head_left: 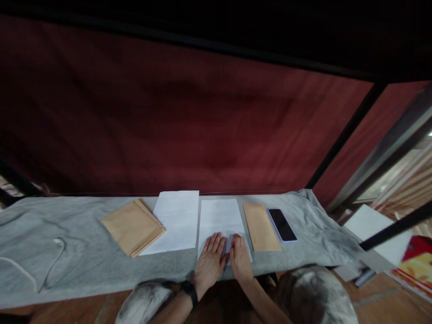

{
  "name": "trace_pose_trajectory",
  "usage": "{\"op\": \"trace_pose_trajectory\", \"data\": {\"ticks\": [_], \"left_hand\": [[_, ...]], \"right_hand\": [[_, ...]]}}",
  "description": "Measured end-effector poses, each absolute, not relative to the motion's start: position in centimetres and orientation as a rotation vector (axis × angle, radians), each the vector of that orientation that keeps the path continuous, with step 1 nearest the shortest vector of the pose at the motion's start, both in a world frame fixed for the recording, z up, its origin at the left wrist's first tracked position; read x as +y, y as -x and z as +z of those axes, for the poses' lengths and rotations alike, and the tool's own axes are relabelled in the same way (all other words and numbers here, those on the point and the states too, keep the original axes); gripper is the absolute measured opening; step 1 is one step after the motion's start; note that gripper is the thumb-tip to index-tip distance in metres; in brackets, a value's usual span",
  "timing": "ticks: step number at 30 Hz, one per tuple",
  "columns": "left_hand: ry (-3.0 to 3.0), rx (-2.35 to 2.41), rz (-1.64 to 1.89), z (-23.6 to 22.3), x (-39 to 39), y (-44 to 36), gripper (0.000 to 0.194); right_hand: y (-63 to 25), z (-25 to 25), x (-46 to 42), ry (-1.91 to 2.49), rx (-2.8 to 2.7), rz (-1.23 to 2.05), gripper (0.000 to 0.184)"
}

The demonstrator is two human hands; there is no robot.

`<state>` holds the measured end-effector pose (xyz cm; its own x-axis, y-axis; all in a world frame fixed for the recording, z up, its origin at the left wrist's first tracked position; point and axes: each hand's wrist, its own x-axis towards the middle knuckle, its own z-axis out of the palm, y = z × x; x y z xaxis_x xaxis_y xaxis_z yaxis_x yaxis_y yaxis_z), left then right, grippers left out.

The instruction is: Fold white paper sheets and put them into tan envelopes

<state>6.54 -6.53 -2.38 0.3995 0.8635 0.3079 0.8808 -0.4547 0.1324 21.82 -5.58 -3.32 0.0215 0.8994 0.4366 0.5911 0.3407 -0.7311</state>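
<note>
A white sheet of paper [218,216] lies on the grey cloth in front of me, with a faint crease across it. My left hand [211,256], a dark band at its wrist, rests on the sheet's lower part with its fingers stretched out. Beside it my right hand [239,256] lies on the same sheet, fingers close together and slightly bent, holding nothing that I can see. The thumbs are near each other. Just right of the sheet is a single brown envelope [261,227].
More white paper [178,220] lies to the left, partly under a stack of brown envelopes [131,225]. A phone [282,225] sits right of the single envelope. A white cord [50,265] trails over the grey cloth [87,265] at left. Red fabric [202,135] hangs behind.
</note>
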Motion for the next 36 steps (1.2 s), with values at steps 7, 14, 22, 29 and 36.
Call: {"op": "trace_pose_trajectory", "data": {"ticks": [7,14,22,29,36], "left_hand": [[2.583,-1.59,-0.454,-2.1,-6.4,-6.5,0.055],[2.581,-1.593,-0.509,-2.7,-5.7,-6.2,0.048],[2.515,-1.657,-0.525,-2.2,0.0,-6.5,0.054],[2.438,-1.694,-0.525,-3.6,0.9,-6.6,0.055],[2.452,-1.726,-0.485,-2.7,0.6,-7.2,0.064]], "right_hand": [[-21.6,-2.7,-5.5,1.337,-1.649,0.398,0.031],[-22.2,-3.6,-4.1,1.335,-1.619,0.466,0.029],[-20.3,-1.7,1.1,1.304,-1.581,0.61,0.026],[-20.2,-3.8,3.7,1.363,-1.53,0.568,0.03],[-19.3,-3.4,8.0,1.356,-1.731,0.49,0.036]]}}
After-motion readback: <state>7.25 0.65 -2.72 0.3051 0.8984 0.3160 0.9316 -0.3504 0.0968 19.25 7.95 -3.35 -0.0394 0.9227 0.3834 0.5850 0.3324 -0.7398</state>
